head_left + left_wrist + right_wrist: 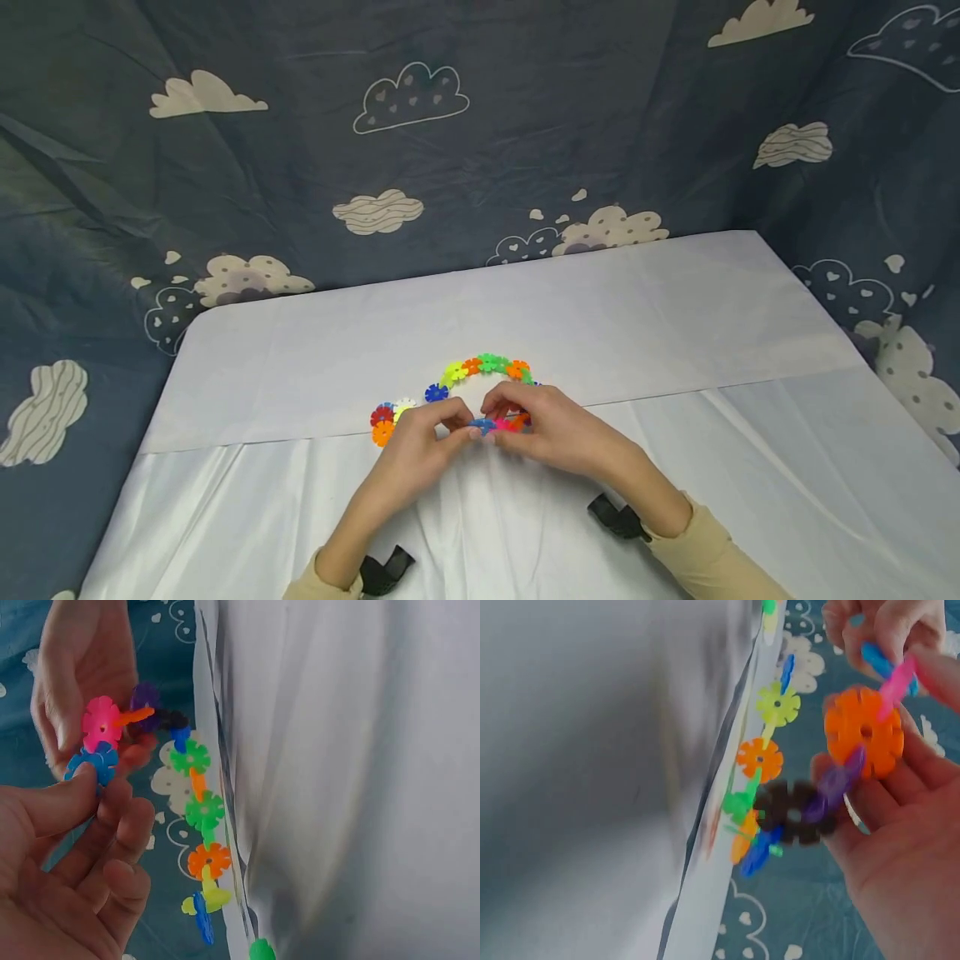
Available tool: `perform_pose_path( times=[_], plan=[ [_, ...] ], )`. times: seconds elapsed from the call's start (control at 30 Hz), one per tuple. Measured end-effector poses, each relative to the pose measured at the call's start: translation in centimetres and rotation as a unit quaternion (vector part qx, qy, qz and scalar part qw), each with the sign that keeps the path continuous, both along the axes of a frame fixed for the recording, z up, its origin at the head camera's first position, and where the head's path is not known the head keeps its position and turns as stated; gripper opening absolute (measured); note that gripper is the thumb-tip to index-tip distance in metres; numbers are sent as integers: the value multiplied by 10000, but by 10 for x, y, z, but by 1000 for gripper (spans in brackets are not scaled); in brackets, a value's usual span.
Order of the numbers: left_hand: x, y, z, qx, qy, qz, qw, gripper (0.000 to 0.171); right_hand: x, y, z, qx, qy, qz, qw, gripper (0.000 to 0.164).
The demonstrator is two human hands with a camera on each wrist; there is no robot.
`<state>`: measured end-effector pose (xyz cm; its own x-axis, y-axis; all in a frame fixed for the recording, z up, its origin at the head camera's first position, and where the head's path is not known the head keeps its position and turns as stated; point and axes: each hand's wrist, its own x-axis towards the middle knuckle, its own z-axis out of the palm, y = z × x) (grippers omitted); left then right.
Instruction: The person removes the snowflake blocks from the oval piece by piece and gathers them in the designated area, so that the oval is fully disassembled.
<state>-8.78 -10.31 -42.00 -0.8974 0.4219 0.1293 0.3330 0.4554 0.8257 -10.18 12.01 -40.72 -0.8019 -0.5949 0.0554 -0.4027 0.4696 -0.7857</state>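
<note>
My left hand [422, 443] pinches a blue flower-shaped interlocking disc [93, 762] between thumb and fingers. The blue disc touches a pink disc [101, 724], and both sit at the near end of a chain of notched discs. Close by on the right, my right hand [558, 429] holds that end, its thumb at the pink disc and its fingers behind an orange disc [865, 733]. Beyond it follow a purple disc [835, 782] and a black disc [794, 813]. The chain curves away through green, orange and yellow discs to a dark blue disc [437, 392].
Left of the chain lies a small cluster with an orange disc [382, 432], a red disc [382, 414] and a yellow and white pair, partly behind my left hand. A white cloth [675, 333] covers the table. A dark cloud-patterned curtain [487, 167] hangs behind.
</note>
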Motion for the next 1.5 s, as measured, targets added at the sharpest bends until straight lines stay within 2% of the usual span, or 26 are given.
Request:
perform_pose_path(
  times=[0.2, 0.33, 0.47, 0.63, 0.73, 0.87, 1.0, 1.13, 1.3, 1.5],
  plan=[
    [-3, -4, -3, -90, -104, 228, 9996, 12, -3, 2, 0, 518, 131, 16, 9986, 24],
    [-3, -4, -5, -225, -120, 257, 9993, 12, -3, 1, -1, 610, 252, 47, 9978, 25],
    [-3, -5, -5, -284, -293, -19, 9992, 6, -1, -1, -1, 545, 233, 19, 9982, 24],
    [-4, -6, -5, -86, -552, -593, 9967, 4, 2, -2, 1, 477, 225, 50, 9986, 23],
    [-5, -6, -5, 1, -406, -790, 9961, 6, 2, -2, 1, 468, 224, 65, 9986, 23],
    [-5, -6, -6, 18, -19, -894, 9960, 8, 2, -3, 1, 485, 278, 79, 9984, 23],
    [-5, -7, -6, 46, 200, -1006, 9947, 8, 2, -3, 1, 499, 468, 168, 9975, 22],
    [-6, -9, -5, -11, 220, -875, 9959, 8, 1, -1, 1, 424, 488, 198, 9977, 22],
    [-9, -16, 1, -256, 192, -409, 9986, 7, -1, 0, 1, 449, 426, 145, 9980, 22],
    [-17, -35, 6, -611, -129, 167, 9979, 9, -1, 1, 2, 867, 422, -432, 9944, 21]
  ],
)
